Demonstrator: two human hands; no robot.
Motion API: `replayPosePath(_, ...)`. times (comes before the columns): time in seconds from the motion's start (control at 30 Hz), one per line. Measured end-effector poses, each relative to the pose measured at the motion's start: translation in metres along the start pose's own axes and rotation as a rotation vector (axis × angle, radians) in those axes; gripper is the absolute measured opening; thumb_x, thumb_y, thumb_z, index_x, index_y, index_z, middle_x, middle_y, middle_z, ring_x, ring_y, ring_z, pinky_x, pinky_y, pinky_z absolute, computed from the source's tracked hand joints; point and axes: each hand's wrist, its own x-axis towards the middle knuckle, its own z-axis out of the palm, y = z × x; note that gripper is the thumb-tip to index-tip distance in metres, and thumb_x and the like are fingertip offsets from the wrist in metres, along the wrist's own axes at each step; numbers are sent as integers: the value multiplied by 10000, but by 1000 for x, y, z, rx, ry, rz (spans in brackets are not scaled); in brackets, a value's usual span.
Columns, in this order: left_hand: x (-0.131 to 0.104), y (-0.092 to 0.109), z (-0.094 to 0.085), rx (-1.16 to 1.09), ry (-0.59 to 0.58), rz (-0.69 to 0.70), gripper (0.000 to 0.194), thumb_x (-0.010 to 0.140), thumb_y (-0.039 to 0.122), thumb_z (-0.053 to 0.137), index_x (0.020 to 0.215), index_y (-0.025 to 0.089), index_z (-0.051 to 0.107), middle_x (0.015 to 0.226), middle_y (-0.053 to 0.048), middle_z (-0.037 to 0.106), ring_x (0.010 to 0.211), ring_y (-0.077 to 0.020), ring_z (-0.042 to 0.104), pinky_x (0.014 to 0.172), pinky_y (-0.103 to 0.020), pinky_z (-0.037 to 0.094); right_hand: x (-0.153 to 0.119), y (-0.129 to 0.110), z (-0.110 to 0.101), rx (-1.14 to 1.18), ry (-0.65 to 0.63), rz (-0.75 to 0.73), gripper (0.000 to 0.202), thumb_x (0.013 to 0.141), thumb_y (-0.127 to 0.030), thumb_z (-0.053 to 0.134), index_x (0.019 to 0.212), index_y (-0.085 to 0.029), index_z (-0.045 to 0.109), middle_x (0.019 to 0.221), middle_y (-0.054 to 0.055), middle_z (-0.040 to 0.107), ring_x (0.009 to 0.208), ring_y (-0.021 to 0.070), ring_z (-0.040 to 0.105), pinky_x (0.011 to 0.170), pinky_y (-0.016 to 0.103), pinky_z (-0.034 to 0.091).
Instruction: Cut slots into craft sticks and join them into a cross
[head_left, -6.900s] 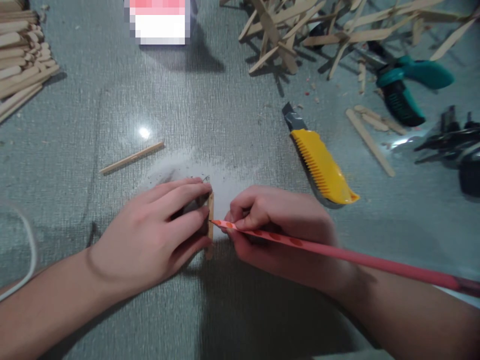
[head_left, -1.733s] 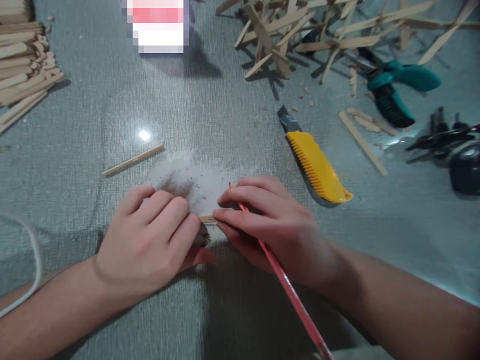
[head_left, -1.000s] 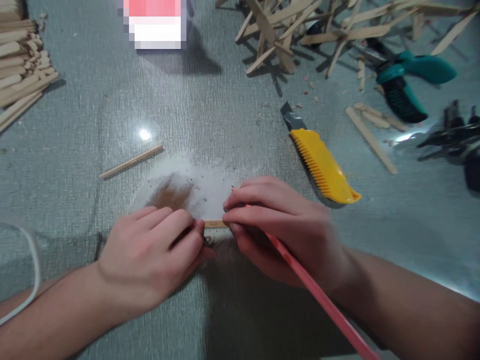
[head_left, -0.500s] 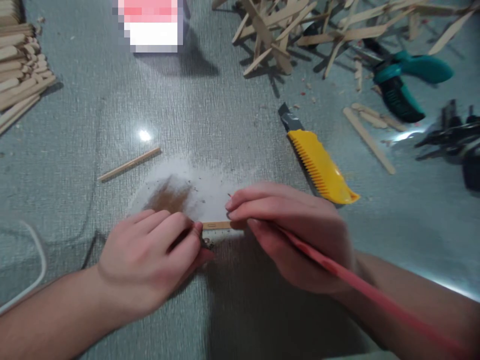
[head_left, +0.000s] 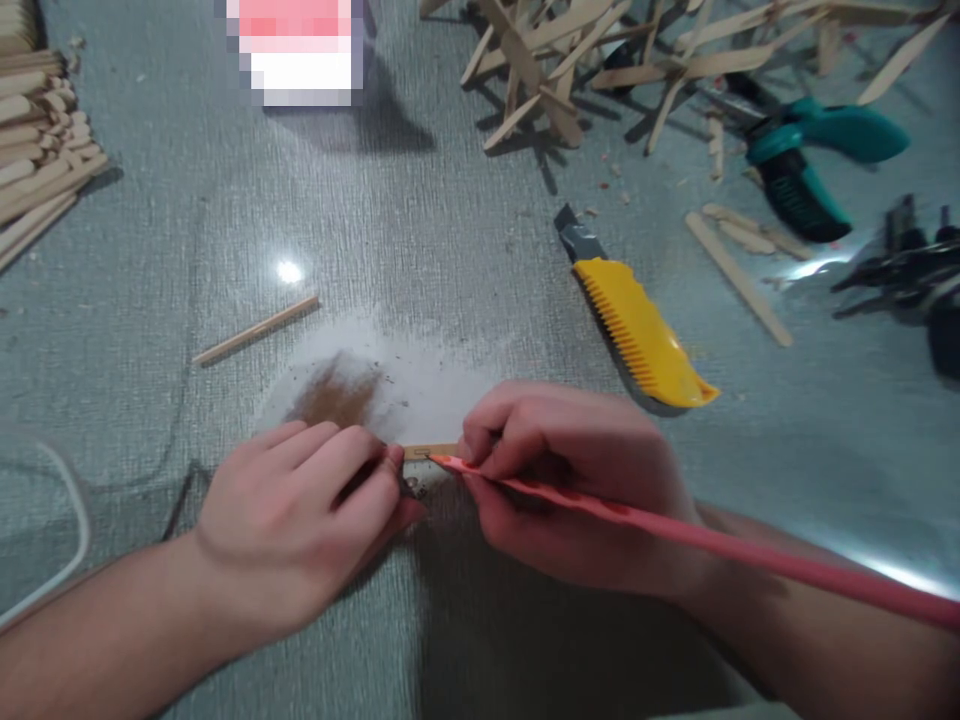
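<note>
My right hand [head_left: 577, 480] is closed around a long red pencil [head_left: 675, 530]. The pencil's sharpened tip touches a thin wooden craft stick [head_left: 439, 450], on which a small dark rectangle outline is drawn. My left hand [head_left: 307, 520] pinches the stick's left end, and a small shiny metal piece shows by its thumb. How that metal piece is held is hidden. The stick lies over a pale patch [head_left: 420, 370] with a brown smear on the grey table [head_left: 480, 250].
A yellow utility knife [head_left: 637, 330], blade bared, lies beyond my right hand. Teal-handled pliers [head_left: 802, 170] and piled craft sticks [head_left: 540, 70] are at the back right. More sticks [head_left: 45, 130] are stacked at the far left. One narrow stick [head_left: 255, 330] lies near the pale patch.
The pencil tip has come into view on the stick, touching it near the drawn outline. My right hand has shifted slightly and its fingers have curled more. My left hand stays put.
</note>
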Motion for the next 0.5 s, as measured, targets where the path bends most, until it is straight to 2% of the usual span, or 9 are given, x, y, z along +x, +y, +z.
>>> replayPosePath(0.5,1,-1,-1,20,3,1,281,1091,307,613,915,141,756,828,-54,749,635,-182,640,527,-355,463,0,1,0,-67,-32,-20,298,801,-18,679,749,-237,483,784,-29,699,621,84,622,522,216,429)
